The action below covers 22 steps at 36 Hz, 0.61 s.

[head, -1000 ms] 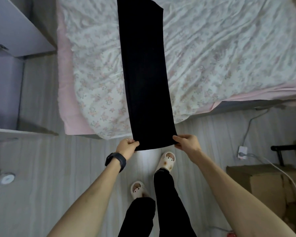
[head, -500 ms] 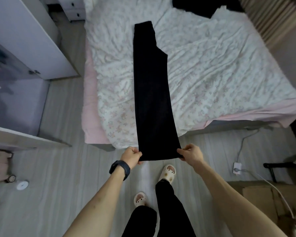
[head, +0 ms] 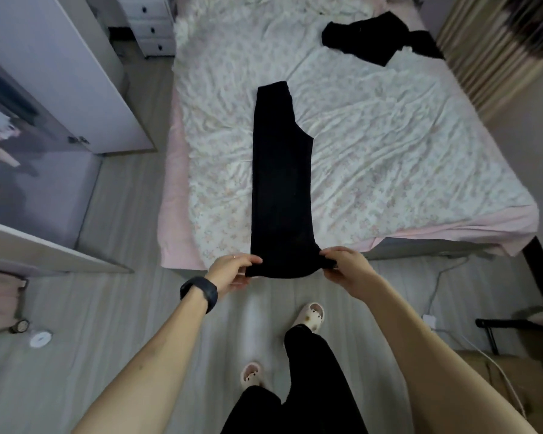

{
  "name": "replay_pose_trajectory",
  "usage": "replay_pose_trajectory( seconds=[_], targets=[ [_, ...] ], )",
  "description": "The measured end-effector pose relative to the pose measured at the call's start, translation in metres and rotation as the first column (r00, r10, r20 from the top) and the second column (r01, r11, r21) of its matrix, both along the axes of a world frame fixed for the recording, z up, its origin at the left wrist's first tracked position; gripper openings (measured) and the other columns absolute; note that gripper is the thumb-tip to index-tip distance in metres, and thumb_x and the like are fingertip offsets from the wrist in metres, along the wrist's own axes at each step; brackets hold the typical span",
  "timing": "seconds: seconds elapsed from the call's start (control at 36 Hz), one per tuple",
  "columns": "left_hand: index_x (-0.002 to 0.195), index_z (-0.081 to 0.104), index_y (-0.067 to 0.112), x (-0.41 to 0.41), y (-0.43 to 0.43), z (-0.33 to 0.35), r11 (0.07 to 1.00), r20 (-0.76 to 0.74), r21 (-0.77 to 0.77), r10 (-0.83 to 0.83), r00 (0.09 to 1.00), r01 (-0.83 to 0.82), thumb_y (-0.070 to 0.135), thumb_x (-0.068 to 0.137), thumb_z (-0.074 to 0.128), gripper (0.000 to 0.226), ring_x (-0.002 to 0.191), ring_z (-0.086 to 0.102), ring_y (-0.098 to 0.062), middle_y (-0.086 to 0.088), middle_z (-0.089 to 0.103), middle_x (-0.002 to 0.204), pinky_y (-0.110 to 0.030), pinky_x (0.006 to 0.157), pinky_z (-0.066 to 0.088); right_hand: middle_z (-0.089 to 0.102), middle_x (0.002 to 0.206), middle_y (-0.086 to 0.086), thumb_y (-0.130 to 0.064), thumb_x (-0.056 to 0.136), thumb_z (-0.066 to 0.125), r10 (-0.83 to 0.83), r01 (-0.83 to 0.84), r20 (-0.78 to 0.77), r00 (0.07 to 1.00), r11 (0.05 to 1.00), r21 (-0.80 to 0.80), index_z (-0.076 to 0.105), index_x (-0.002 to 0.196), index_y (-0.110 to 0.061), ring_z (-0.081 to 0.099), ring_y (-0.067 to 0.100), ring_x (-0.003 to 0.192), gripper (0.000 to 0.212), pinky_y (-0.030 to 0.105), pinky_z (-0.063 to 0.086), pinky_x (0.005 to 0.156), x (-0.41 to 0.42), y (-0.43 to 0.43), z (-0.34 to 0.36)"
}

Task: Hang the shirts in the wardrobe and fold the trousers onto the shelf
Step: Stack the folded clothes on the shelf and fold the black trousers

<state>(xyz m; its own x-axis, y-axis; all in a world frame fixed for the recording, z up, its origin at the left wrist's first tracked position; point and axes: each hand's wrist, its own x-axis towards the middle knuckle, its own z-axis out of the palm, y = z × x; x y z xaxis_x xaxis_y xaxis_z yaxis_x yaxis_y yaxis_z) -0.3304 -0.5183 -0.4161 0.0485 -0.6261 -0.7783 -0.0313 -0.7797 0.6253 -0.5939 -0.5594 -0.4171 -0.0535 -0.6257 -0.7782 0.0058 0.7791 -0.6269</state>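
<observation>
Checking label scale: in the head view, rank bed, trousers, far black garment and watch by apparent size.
1. bed
2. trousers
3. black garment, lying farther off, so its true size is unsure
4. watch

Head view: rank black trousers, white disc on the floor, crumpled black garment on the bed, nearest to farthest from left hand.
1. black trousers: hem pinched in the grip of the left hand, straight ahead.
2. white disc: on the floor, down to the left.
3. crumpled black garment: far end of the bed, ahead and to the right.
</observation>
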Motion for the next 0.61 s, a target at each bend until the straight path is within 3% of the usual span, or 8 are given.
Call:
replay_pose_trajectory(
  seconds=[0.06,0.11,0.19,0.28,0.39,0.5,0.56,0.61],
  targets=[
    [0.101,0.08,0.021,0.008,-0.024,0.01,0.999,-0.094,-0.016,0.029,0.995,-0.03,0.019,0.095,0.053,0.028,0.074,0.059,-0.016,-0.002,0.055,0.09,-0.028,0.074,0.05,0.063,0.088,0.012,-0.006,0.096,0.062,-0.103,0.102,0.114,0.988,0.995,0.017,0.072,0.094,-0.001,0.06,0.02,0.076,0.011,0.026,0.055,0.071,0.0,-0.021,0.014],
    [0.111,0.078,0.023,0.014,-0.058,0.017,0.998,-0.179,-0.051,0.019,0.984,-0.029,0.016,0.091,0.053,0.032,0.083,0.061,-0.014,0.0,0.066,0.105,-0.029,0.08,0.05,0.065,0.077,0.01,-0.004,0.094,0.061,-0.164,0.166,0.244,0.956,0.986,0.013,0.073,0.089,-0.001,0.062,0.019,0.073,0.013,0.028,0.054,0.083,-0.001,-0.051,0.023],
    [0.124,0.07,0.024,0.016,-0.101,0.026,0.988,-0.128,-0.146,-0.076,0.989,0.057,0.002,0.087,0.059,0.044,0.103,0.065,-0.013,0.003,0.072,0.119,-0.028,0.087,0.049,0.071,0.076,0.007,0.01,0.09,0.054,-0.037,0.075,0.278,0.96,0.989,-0.126,0.074,0.095,-0.004,0.068,0.016,0.074,0.025,0.021,0.054,0.079,-0.002,-0.088,0.029],
    [0.127,0.066,0.017,0.008,-0.147,0.03,0.969,0.073,-0.235,-0.064,0.995,0.079,0.009,0.091,0.069,0.036,0.09,0.069,-0.006,0.002,0.075,0.105,-0.015,0.071,0.05,0.074,0.078,-0.002,0.003,0.09,0.067,0.15,-0.145,-0.013,0.989,0.931,-0.335,0.073,0.105,-0.009,0.072,0.009,0.078,0.021,0.015,0.053,0.07,-0.004,-0.136,0.026],
    [0.115,0.066,0.016,0.004,-0.202,0.03,0.931,0.24,-0.361,0.039,0.97,0.052,0.024,0.092,0.071,0.025,0.063,0.064,0.002,0.006,0.075,0.082,-0.007,0.06,0.044,0.066,0.075,-0.011,-0.031,0.095,0.069,0.203,-0.37,-0.385,0.9,0.823,-0.431,0.073,0.102,-0.018,0.063,0.0,0.065,0.015,0.013,0.046,0.06,-0.002,-0.199,0.019],
    [0.093,0.064,0.03,0.005,-0.255,0.034,0.918,0.306,-0.394,0.089,0.948,0.041,0.032,0.09,0.074,0.011,0.063,0.063,-0.001,0.01,0.073,0.071,-0.016,0.066,0.045,0.057,0.11,-0.005,-0.038,0.1,0.06,0.23,-0.509,-0.531,0.815,0.722,-0.468,0.071,0.113,-0.02,0.063,0.0,0.087,0.025,0.017,0.046,0.074,0.005,-0.254,0.018],
    [0.097,0.066,0.026,0.008,-0.28,0.033,0.916,0.35,-0.399,0.109,0.93,0.043,0.038,0.088,0.074,0.017,0.063,0.063,0.0,0.01,0.071,0.069,-0.02,0.068,0.045,0.063,0.107,-0.004,-0.036,0.103,0.054,0.235,-0.551,-0.574,0.785,0.689,-0.471,0.069,0.114,-0.017,0.063,0.005,0.09,0.026,0.02,0.047,0.077,0.011,-0.278,0.02],
    [0.095,0.065,0.027,0.011,-0.301,0.032,0.918,0.372,-0.395,0.116,0.921,0.044,0.041,0.088,0.074,0.019,0.067,0.062,-0.004,0.01,0.067,0.071,-0.022,0.068,0.043,0.069,0.103,-0.001,-0.033,0.105,0.05,0.242,-0.572,-0.599,0.764,0.684,-0.453,0.066,0.115,-0.013,0.064,0.017,0.095,0.027,0.033,0.051,0.083,0.019,-0.299,0.022]
  ],
)
